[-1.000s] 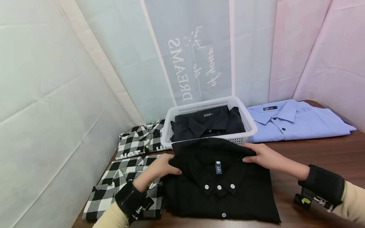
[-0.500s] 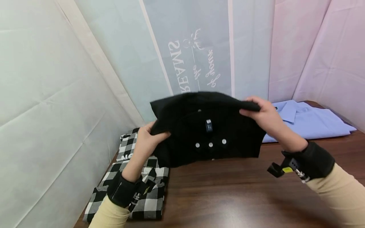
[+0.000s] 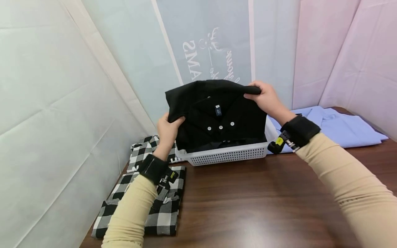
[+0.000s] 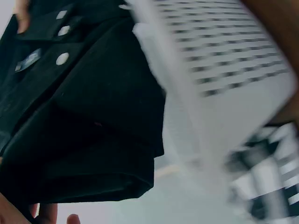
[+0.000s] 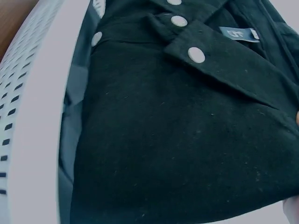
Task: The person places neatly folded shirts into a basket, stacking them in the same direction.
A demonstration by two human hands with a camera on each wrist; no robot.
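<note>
A folded black button-down shirt (image 3: 245, 119) with white buttons and a small collar label is held up over the white plastic basket (image 3: 229, 155). My left hand (image 3: 166, 132) pinches its left edge, thumb in front. At the upper right edge, my right hand (image 3: 263, 98) grips the fabric between thumb and fingers. The shirt's lower edge hangs inside the basket rim (image 5: 44, 107), as the right wrist view shows. A strip of dark garment (image 5: 77, 88) shows between shirt and rim; the rest of it is hidden. In the left wrist view the shirt (image 4: 112, 79) sags beside the basket wall.
Two black-and-white checked shirts lie folded at the left, the nearer checked shirt (image 3: 164, 220) in front of the farther checked shirt (image 3: 139, 156). A folded light blue shirt (image 3: 338, 129) is right of the basket. Brown table (image 3: 235, 203) lies in front; curtains (image 3: 273, 51) hang behind.
Both hands have lifted the folded black shirt off the table and carried it forward, away from me, to above the basket. The basket's front wall shows again below it.
</note>
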